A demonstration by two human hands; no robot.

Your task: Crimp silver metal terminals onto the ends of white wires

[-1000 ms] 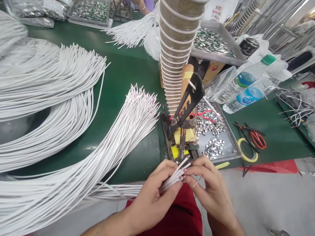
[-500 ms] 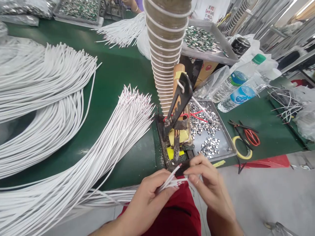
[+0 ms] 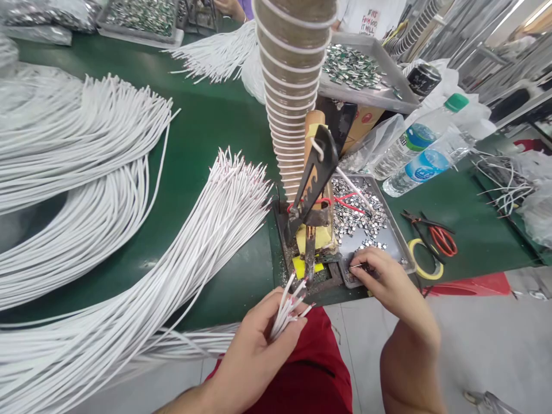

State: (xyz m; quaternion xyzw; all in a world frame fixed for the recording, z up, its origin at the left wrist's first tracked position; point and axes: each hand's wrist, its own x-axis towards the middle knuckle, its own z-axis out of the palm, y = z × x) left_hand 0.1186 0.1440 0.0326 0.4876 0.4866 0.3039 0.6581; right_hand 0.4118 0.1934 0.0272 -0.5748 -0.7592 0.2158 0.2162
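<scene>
My left hand is closed round a small bunch of white cables, their stripped ends fanning up near the table's front edge. My right hand reaches into the grey metal tray of small silver metal clips; its fingers pinch a thin white wire end among the clips. Between the hands stands a black hand-lever crimping press on a dirty base with yellow pads.
Large fans of white cables cover the green table's left side. A tall stack of paper cups rises behind the press. Water bottles, red-handled pliers, a yellow tape roll and another clip tray lie right.
My right hand left the cable bunch and moved right and forward into the clip tray. My left hand kept the bunch and dropped slightly toward me.
</scene>
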